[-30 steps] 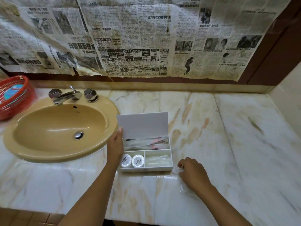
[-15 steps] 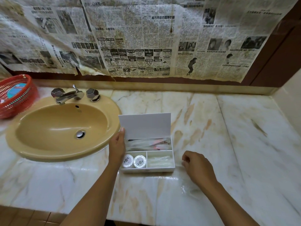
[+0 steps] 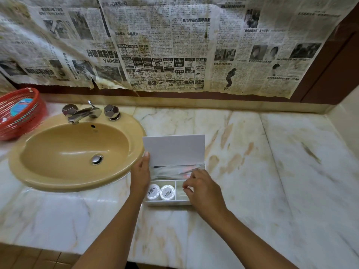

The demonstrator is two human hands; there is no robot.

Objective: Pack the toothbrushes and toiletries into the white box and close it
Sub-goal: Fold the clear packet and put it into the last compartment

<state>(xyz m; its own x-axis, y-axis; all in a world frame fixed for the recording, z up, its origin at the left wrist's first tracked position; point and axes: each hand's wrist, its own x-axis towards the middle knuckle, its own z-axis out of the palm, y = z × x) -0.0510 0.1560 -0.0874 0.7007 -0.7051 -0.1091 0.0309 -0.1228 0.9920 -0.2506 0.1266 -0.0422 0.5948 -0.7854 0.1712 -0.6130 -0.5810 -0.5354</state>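
- The white box [image 3: 167, 203] sits open near the counter's [image 3: 252, 171] front edge, beside the sink [image 3: 77, 152].
- The left hand [image 3: 140, 175] rests flat against its side.
- The right hand [image 3: 202, 188] pinches something see-through over the right pocket.
- If it sticks up, the lid [image 3: 173, 150] may not shut.

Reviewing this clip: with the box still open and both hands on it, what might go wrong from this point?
1. The lid stands upright while the wrapped toothbrushes bulge in the rear compartment; closing may catch the wrapping.
2. The right hand works over the front right compartment, fingers curled; whatever it places may sit proud and block the lid.
3. The white box sits beside the sink; only the left hand steadies it against sliding.
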